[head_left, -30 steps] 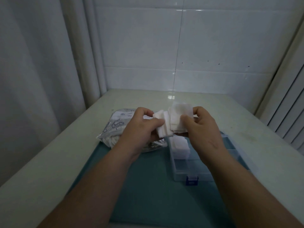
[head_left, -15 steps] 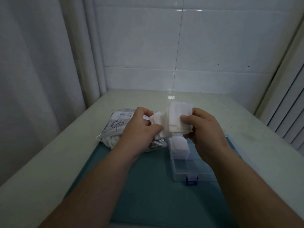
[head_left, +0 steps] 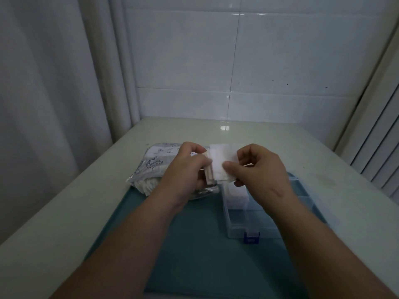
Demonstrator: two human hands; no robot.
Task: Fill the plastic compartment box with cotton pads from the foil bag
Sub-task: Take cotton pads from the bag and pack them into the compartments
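Left hand (head_left: 185,167): one; thumb and fingers curled, clamped on the left edge of the held cotton pads (head_left: 220,165).
Right hand (head_left: 259,169): one; thumb and forefinger pinched on the front pads' lower right edge, other fingers curled in.
Held cotton pads: a small fanned stack, held in the air above the far end of the box; exact number cannot be told.
Foil bag (head_left: 151,167): one; lies on the table (head_left: 280,137) left of the box, behind the left hand, more pads showing at its near end.
Plastic compartment box (head_left: 248,223): one; open on the teal mat (head_left: 194,244), with one blue latch (head_left: 251,237) at its near edge.
Filled compartments: one stored stack (head_left: 236,192) visible; the cell nearer the person shows none; the rest are hidden by the right arm.
Risk, slipping: the pads look thin and soft; a light pinch may let loose ones slide out onto the mat.
Risk, splitting: the pads likely cling together, so pulling the hands apart could divide the stack unevenly.
Risk, fit: a fanned stack may catch on a divider and buckle; squaring it first seems wise.
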